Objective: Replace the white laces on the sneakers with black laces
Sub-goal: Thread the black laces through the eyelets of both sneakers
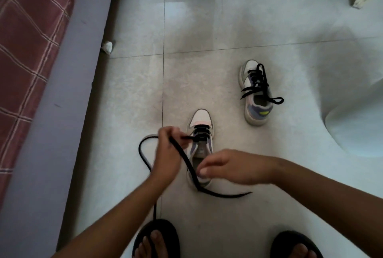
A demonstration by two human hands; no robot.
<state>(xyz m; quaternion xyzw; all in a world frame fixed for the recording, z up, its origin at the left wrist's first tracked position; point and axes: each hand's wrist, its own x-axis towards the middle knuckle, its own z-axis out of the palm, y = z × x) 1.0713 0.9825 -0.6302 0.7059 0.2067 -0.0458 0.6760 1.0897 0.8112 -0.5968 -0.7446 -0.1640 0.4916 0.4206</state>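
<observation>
pinching flat black lace (woven), left hand; right hand steadies sneaker.

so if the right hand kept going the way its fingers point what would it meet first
Probably the black lace crossing the near sneaker, then the left hand. The right hand points leftward over the heel; depth is unclear.

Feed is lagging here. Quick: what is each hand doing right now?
Left hand: pinches the black lace beside the near sneaker.
Right hand: fingers rest on that sneaker's heel, holding nothing.
</observation>
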